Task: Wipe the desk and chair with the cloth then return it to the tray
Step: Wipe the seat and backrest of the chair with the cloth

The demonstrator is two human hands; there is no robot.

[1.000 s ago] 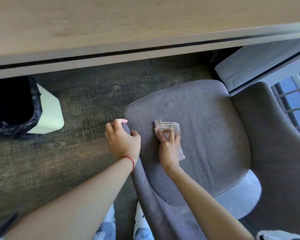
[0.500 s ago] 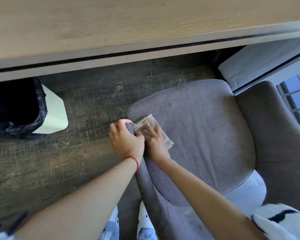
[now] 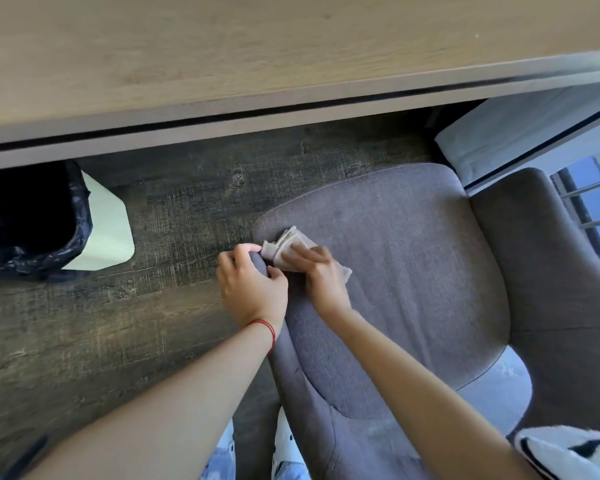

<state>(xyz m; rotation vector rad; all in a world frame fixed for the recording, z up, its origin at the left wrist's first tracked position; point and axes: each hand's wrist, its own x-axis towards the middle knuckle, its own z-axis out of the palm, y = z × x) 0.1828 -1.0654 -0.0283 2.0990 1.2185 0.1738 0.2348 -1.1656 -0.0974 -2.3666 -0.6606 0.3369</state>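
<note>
A grey fabric chair (image 3: pixel 413 271) stands below me, its seat facing up. My left hand (image 3: pixel 250 289) grips the front end of the chair's left armrest. My right hand (image 3: pixel 321 277) presses a folded beige cloth (image 3: pixel 284 245) flat on the seat's front left corner, right beside my left hand. The wooden desk (image 3: pixel 222 46) runs across the top of the view. No tray is in view.
A white bin with a black liner (image 3: pixel 45 220) stands on the dark wood floor (image 3: pixel 84 323) at the left, under the desk edge. A window with bars (image 3: pixel 596 209) lies to the right. A black-and-white furry thing (image 3: pixel 568 452) shows at the bottom right.
My right hand slid the cloth left across the seat, from near the middle front to the corner next to my left hand. My left hand stayed on the armrest.
</note>
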